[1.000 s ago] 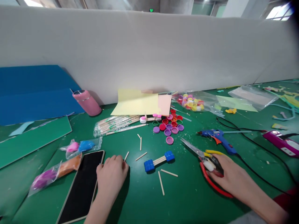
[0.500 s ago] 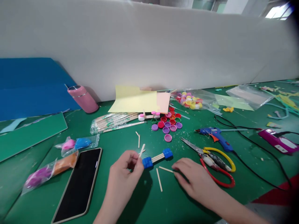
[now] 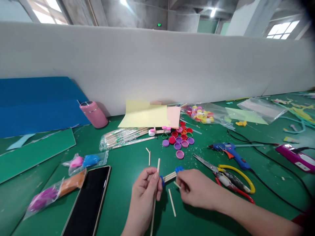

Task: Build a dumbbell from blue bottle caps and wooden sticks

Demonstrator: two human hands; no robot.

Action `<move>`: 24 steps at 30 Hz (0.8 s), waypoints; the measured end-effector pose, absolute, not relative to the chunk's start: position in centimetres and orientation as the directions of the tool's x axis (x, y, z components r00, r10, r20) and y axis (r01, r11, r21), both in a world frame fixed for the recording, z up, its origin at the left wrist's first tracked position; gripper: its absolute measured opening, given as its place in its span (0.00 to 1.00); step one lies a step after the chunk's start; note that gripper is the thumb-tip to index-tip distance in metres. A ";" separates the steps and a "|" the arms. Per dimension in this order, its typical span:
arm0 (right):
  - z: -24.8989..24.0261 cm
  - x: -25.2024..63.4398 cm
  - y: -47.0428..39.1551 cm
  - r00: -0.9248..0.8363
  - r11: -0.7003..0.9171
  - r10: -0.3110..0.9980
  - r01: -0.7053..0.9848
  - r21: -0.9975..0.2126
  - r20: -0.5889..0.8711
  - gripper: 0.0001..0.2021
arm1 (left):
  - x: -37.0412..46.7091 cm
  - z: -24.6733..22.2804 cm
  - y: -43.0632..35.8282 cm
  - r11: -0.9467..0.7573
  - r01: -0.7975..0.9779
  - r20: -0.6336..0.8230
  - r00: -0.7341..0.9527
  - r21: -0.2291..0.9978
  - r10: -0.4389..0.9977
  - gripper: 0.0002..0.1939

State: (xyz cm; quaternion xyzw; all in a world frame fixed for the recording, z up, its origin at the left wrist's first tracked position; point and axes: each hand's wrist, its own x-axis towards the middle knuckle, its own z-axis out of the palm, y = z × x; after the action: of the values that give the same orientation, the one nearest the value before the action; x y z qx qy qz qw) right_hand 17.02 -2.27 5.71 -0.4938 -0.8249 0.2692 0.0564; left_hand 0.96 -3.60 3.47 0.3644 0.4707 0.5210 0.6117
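My left hand is closed in a pinch on a long thin wooden stick, which runs down past the palm toward the bottom edge. Just right of it lie parallel sticks joined at both ends by blue blocks, the left block partly behind my fingertips. My right hand has its fingers curled down beside the right block; its fingertips are hidden, so what they grip is unclear. One short stick pokes out at those fingers. Another short stick lies between my hands.
Scissors and a blue glue gun with its cord lie to the right. Coloured bottle caps and bagged sticks are ahead. A phone, bagged clay and a pink flask are left.
The view has tilted up. My left hand has turned, showing the stick's long lower part. My right hand has moved in beside the right blue block, its fingers more curled.
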 end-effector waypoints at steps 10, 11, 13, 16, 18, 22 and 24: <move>5.5 15.6 -1.1 -0.413 -0.211 0.894 -0.051 -0.976 -0.171 0.09 | 2.0 3.2 -4.4 0.209 -0.293 -0.184 0.110 0.933 0.977 0.12; 5.2 15.5 -1.0 -0.416 -0.216 0.893 -0.061 -0.974 -0.172 0.09 | 2.1 3.1 -4.5 0.206 -0.292 -0.182 0.107 0.934 0.977 0.12; 4.7 15.5 -1.1 -0.423 -0.218 0.890 -0.077 -0.973 -0.167 0.10 | 2.3 3.0 -4.7 0.204 -0.297 -0.177 0.116 0.933 0.977 0.11; 4.1 15.8 -1.4 -0.416 -0.210 0.897 -0.107 -0.972 -0.148 0.11 | 2.6 3.0 -5.1 0.207 -0.298 -0.176 0.130 0.932 0.976 0.11; 3.9 15.9 -1.6 -0.429 -0.223 0.892 -0.144 -0.964 -0.142 0.12 | 2.9 2.8 -5.3 0.228 -0.319 -0.186 0.157 0.920 0.970 0.11; 3.7 16.1 -1.9 -0.449 -0.214 0.887 -0.188 -0.959 -0.110 0.13 | 3.3 2.4 -5.4 0.273 -0.375 -0.206 0.211 0.886 0.956 0.11; 3.6 16.1 -1.9 -0.430 -0.177 0.899 -0.190 -0.966 -0.080 0.12 | 3.4 2.2 -5.3 0.280 -0.382 -0.208 0.217 0.881 0.954 0.11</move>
State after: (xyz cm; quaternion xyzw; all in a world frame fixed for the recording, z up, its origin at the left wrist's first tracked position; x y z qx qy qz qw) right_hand 16.12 -1.93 3.56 -0.3532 -0.5016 0.6809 0.4000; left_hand 3.36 -5.34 2.17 0.3580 0.3991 0.4817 0.6932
